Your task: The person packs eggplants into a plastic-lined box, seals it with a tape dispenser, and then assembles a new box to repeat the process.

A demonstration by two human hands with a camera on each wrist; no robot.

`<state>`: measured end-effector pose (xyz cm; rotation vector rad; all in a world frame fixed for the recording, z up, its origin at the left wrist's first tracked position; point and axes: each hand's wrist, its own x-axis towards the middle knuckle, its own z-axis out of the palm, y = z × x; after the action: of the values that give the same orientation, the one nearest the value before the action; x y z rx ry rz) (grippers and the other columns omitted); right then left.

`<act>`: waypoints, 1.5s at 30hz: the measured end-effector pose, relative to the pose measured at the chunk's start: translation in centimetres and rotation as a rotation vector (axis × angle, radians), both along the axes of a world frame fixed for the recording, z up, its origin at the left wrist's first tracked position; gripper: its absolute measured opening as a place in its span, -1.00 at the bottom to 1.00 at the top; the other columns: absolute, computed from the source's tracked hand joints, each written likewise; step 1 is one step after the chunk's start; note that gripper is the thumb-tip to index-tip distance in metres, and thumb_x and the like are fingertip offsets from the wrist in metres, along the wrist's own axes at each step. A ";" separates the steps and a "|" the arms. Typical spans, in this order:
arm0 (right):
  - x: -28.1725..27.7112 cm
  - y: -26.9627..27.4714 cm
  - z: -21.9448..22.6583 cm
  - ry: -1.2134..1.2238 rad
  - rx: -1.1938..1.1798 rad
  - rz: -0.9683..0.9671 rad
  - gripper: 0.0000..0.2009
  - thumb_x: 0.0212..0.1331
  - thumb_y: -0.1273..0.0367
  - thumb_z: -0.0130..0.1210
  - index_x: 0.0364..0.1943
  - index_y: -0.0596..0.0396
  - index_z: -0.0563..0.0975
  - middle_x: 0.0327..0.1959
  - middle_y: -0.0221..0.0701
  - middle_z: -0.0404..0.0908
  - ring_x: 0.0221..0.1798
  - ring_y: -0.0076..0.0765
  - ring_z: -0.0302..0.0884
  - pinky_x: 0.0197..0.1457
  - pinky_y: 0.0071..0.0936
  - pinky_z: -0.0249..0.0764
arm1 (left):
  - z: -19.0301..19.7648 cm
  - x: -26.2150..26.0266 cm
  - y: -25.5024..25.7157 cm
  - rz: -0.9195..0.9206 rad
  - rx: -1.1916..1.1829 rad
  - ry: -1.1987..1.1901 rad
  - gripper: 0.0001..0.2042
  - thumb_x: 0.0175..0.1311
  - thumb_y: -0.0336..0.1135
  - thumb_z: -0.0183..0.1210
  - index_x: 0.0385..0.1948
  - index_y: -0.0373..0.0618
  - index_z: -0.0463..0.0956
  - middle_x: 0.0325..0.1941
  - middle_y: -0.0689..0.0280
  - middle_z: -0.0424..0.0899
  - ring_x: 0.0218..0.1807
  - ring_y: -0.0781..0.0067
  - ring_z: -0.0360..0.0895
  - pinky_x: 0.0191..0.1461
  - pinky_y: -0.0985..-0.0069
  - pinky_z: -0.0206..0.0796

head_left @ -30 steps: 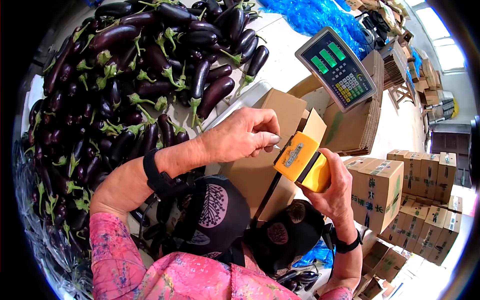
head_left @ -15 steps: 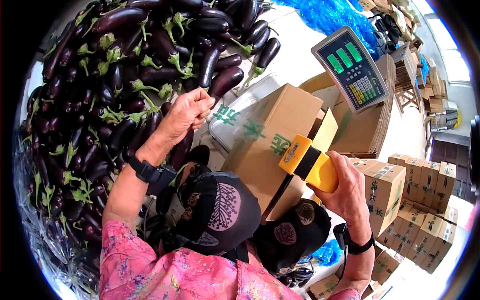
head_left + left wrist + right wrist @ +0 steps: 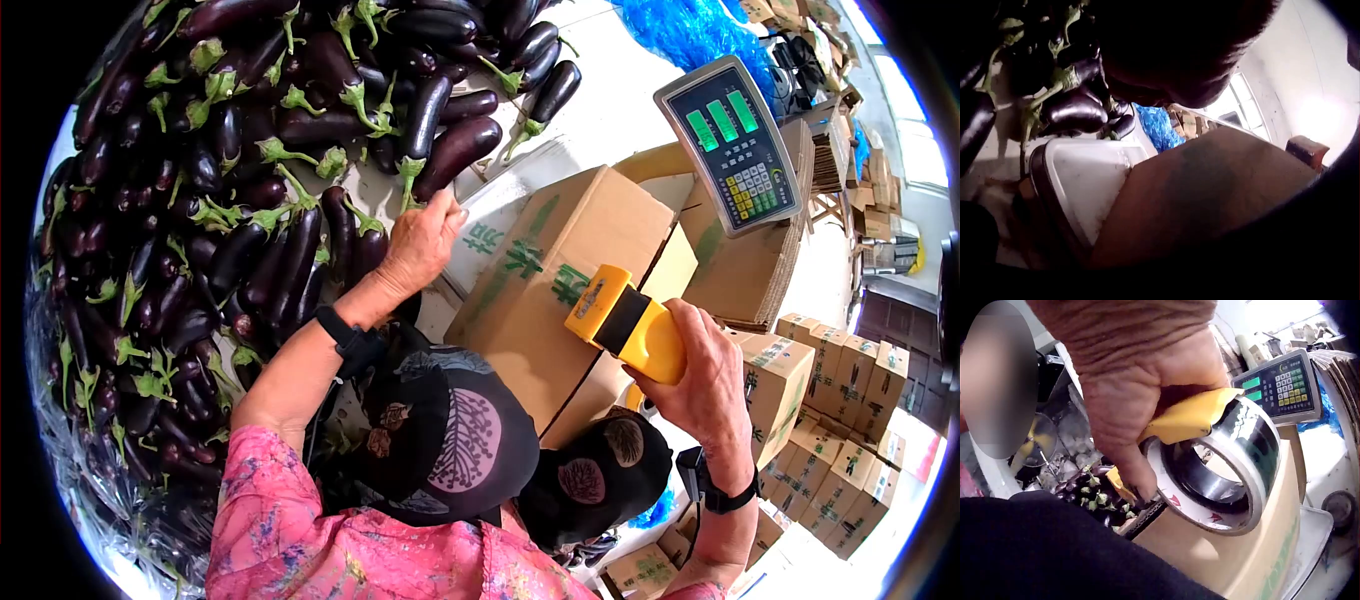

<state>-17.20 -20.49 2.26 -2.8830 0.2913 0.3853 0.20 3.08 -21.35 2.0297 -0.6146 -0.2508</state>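
Note:
My right hand grips a yellow tape dispenser against a cardboard box. In the right wrist view, a large roll of packing tape sits in the dispenser, beside the thumb. A clear strip of tape with green characters stretches from the dispenser over the box and past its far left edge. At the strip's end my left hand pinches it with curled fingers, close to the heap of eggplants. The left wrist view shows that hand only as a dark shape above the box.
A scale display with green readouts stands behind the box. The box rests by a white tray. Stacked printed cartons are at the right, and blue plastic lies at the back. A capped head is at the front.
My left hand has moved from the dispenser leftward toward the eggplants, drawing out the printed tape. The right hand keeps the dispenser at the box, and the view has shifted slightly.

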 end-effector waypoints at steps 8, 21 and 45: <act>-0.1 -0.5 -1.2 -0.077 0.052 0.048 -0.40 -0.20 0.32 0.45 0.03 0.08 0.46 -0.32 -0.20 0.52 -0.27 0.03 0.59 -0.25 -0.16 0.53 | -4.4 -3.7 -4.3 -0.176 0.110 -0.138 -0.88 0.37 -0.36 0.08 -0.25 -0.15 0.34 -0.52 -0.02 0.57 -0.39 -0.17 0.60 -0.39 0.02 0.39; -0.6 -1.0 -2.1 -0.163 0.069 0.051 -0.42 -0.26 0.32 0.42 -0.01 0.05 0.49 -0.38 -0.25 0.52 -0.33 -0.03 0.59 -0.27 -0.22 0.54 | -7.3 -3.0 -2.9 -0.441 0.382 -0.066 -0.79 0.33 -0.32 0.04 -0.05 -0.10 0.40 -0.10 -0.08 0.58 0.01 -0.19 0.54 0.04 0.02 0.38; -1.6 -1.9 -2.2 -0.213 0.157 0.043 -0.39 -0.28 0.32 0.40 0.01 0.04 0.45 -0.38 -0.23 0.48 -0.31 0.02 0.59 -0.29 -0.11 0.53 | 8.9 3.0 -16.7 -0.561 -0.120 -0.634 -0.43 0.35 0.08 0.09 0.12 -0.30 0.50 0.15 0.03 0.59 0.26 0.00 0.45 0.35 0.14 0.17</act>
<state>-18.82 -22.44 0.01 -2.7477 0.1550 0.1004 3.17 -13.61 -12.43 1.7670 -1.5571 0.1172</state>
